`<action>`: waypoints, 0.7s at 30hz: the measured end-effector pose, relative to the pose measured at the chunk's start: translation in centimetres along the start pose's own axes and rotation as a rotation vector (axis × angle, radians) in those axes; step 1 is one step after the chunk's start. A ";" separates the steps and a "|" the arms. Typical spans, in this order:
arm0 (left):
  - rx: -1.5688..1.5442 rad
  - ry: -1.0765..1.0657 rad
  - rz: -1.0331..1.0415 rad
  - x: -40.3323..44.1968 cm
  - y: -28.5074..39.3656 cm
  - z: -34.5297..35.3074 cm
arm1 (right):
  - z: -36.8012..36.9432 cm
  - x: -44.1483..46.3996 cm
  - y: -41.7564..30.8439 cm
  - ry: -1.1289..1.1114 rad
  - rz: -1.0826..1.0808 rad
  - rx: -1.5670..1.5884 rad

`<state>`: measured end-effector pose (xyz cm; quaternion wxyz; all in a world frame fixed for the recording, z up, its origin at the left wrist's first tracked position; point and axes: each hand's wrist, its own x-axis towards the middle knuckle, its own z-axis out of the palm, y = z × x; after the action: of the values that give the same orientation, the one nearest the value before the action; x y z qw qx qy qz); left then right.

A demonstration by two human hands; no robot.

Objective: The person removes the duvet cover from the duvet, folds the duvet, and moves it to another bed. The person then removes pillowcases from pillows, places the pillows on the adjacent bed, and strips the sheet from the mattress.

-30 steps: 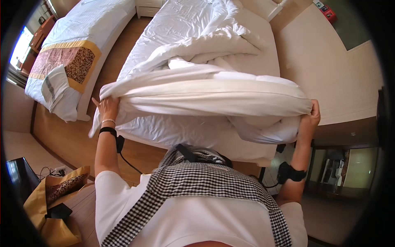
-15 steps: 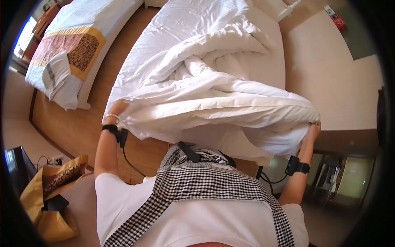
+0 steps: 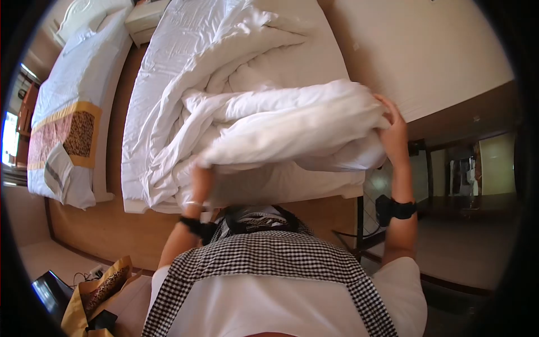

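A thick white duvet (image 3: 297,126) lies crumpled on the near bed (image 3: 323,62), its near end lifted in a raised fold. At the fold's left end, my left hand (image 3: 203,181) is closed on the duvet's edge, though motion blurs its fingers. My right hand (image 3: 394,129) grips the fold's right end, with fingers wrapped over the cloth. Part of the duvet's underside is in shadow between my hands. Further left, the duvet spreads in loose wrinkles over the mattress.
A second bed (image 3: 84,73) with a gold-and-patterned runner (image 3: 81,132) stands to the left, past a strip of wooden floor (image 3: 101,236). Between the headboard ends is a white nightstand (image 3: 145,22). A gold patterned cloth (image 3: 98,292) lies at lower left. The wall (image 3: 415,50) is on the right.
Both hands have raised the duvet's near edge and carried it away from my body. My hands are closer together, and the view has turned to the right.
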<state>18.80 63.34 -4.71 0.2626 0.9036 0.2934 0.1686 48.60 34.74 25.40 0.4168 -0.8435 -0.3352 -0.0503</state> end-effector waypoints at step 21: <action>0.426 -0.984 -0.597 -35.6 -14.3 -9.4 | -4.8 -47.9 21.4 -1.072 0.743 -0.787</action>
<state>-19.25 54.71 -10.72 0.2166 0.7871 0.4053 -0.4115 25.60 -3.08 -3.24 -0.1450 -0.8962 -0.1432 0.3941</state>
